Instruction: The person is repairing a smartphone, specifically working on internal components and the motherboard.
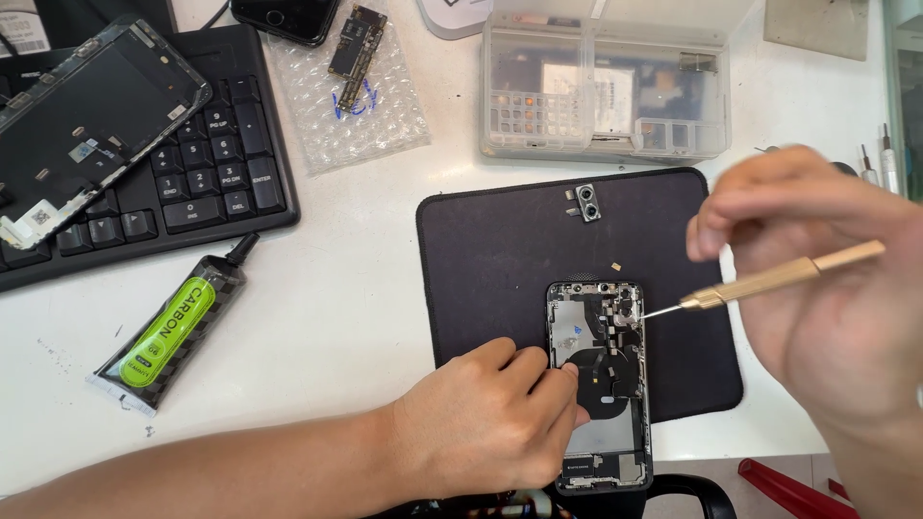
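1. The left hand comes in from the lower left, forearm lying across the white table. It rests palm down on the left edge of the phone, fingers curled and pressing on its middle, pinning it flat.
2. The phone is opened, its insides showing. It lies on the lower part of the dark mat, long axis running near to far, its far end slightly left of its near end. The camera end points away from the person.
3. The right hand is raised close to the camera at the right, blurred. Its fingers pinch a gold screwdriver.
4. The screwdriver slants down to the left; its thin tip meets the phone's upper right corner.
5. Left of the mat lies a green and black glue tube, nozzle pointing up and right.
6. Farther on the mat sits a small camera module.
7. Beyond it stands a clear parts box.
8. At far left a black keyboard carries a detached screen; a circuit board lies on bubble wrap.
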